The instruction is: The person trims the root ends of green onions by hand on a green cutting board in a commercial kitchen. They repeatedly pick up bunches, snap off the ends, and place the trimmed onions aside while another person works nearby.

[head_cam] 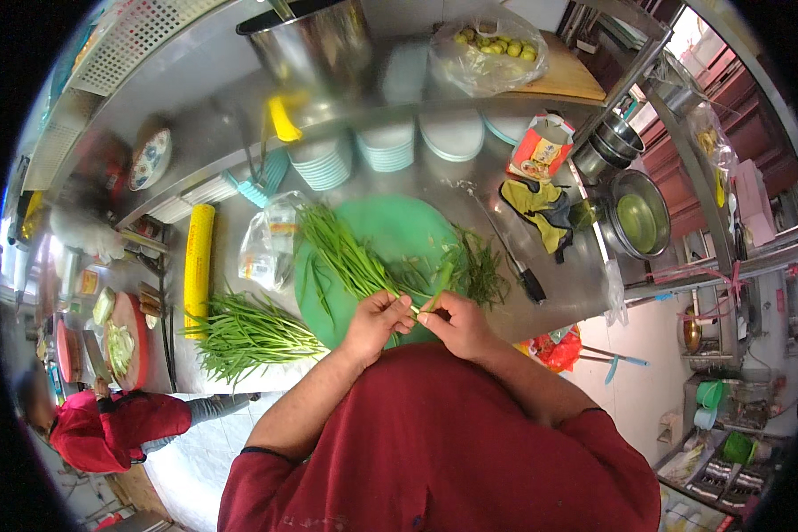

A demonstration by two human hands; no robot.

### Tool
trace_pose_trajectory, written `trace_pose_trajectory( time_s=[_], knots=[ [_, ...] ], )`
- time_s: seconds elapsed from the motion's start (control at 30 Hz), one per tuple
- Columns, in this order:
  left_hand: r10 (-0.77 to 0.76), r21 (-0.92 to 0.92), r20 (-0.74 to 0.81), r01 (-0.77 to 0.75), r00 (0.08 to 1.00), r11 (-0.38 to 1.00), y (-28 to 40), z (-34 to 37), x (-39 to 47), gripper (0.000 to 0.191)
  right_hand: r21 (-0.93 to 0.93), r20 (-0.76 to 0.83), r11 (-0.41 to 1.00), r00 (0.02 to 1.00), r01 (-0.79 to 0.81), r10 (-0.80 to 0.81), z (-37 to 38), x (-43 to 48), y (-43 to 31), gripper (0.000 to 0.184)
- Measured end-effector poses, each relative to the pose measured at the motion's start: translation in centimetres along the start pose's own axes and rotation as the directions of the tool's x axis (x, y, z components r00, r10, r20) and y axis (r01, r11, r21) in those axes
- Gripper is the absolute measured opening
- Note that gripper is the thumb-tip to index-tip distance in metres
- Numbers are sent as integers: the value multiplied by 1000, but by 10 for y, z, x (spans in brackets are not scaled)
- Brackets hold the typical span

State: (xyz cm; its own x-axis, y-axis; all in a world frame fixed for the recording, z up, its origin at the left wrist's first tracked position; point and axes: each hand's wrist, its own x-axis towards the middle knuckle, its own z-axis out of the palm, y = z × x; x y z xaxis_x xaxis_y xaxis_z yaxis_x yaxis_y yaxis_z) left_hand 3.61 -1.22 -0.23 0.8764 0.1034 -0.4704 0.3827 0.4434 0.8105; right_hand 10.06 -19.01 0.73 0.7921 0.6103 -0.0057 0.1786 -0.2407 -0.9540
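My left hand (pixel 378 322) pinches the stem ends of some long green chives, over the near edge of a round green cutting board (pixel 372 219). A bunch of chives (pixel 339 253) stretches from there across the board's left side. Close beside it, my right hand (pixel 460 324) grips a chive leaf (pixel 444 274) between thumb and fingers. The fingertips of both hands nearly meet. Wilted green trimmings (pixel 480 269) lie in a heap at the board's right edge. To the left, a second bunch of chives (pixel 259 336) rests on the steel counter (pixel 233 266).
A yellow roll (pixel 199 266) and a plastic bag (pixel 269 243) lie left. At right are a black-handled tool (pixel 531 284), a yellow-black cloth (pixel 538 213) and a metal bowl (pixel 638 216). Stacked dishes (pixel 319 163) line the back. A co-worker (pixel 113 425) holds a cleaver (pixel 95 356) at far left.
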Motion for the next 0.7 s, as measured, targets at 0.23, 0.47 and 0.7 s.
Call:
trace_pose_trajectory(
  time_s=[0.23,0.47,0.7],
  knots=[
    [-50,-133,-103,36,993,990,4,-10,7,20,17,38,998,998,-53,52,-34,-15,-5,18],
    [-26,-162,-121,6,992,987,0,-18,9,17,56,-130,983,975,-175,181,-87,-24,7,20],
    [2,-141,-8,-3,1000,990,2,-6,1,18,-472,-103,880,995,-46,-3,-59,-6,11,28]
  ],
)
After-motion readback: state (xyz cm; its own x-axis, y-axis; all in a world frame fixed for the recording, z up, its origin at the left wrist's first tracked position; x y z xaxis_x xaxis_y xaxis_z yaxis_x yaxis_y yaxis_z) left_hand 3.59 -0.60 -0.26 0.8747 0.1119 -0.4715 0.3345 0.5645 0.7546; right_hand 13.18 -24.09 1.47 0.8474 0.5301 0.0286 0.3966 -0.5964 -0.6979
